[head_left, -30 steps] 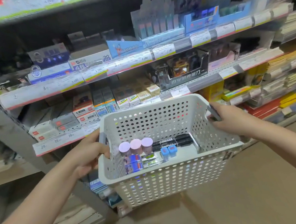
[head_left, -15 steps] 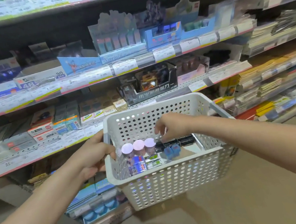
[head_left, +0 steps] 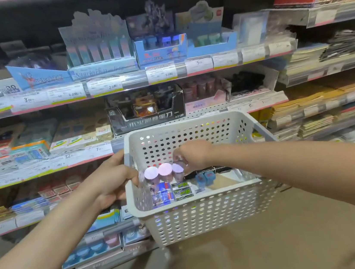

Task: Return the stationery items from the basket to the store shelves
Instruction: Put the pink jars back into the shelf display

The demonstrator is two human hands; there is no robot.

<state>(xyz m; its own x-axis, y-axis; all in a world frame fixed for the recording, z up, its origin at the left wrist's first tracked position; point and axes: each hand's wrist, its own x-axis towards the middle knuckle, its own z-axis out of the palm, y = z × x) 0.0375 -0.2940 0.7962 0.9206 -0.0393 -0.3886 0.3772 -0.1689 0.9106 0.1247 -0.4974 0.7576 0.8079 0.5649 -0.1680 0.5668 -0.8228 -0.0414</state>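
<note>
Store shelves (head_left: 164,77) fill the background, and at frame centre the white basket (head_left: 205,216) is gripped at its side by the left hand (head_left: 112,179) while the rightmost pink-capped container (head_left: 177,168) inside is pinched by the right hand (head_left: 194,154).

Left hand (head_left: 112,179) fingers curled in a grip; right hand (head_left: 194,154) reaching down, fingers bent, forearms extended.

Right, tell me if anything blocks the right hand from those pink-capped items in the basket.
Nothing visible does. The right hand is already inside the white basket, its fingers at the rightmost of the three pink-capped items. The left hand grips the basket's left rim, clear of them.
</note>
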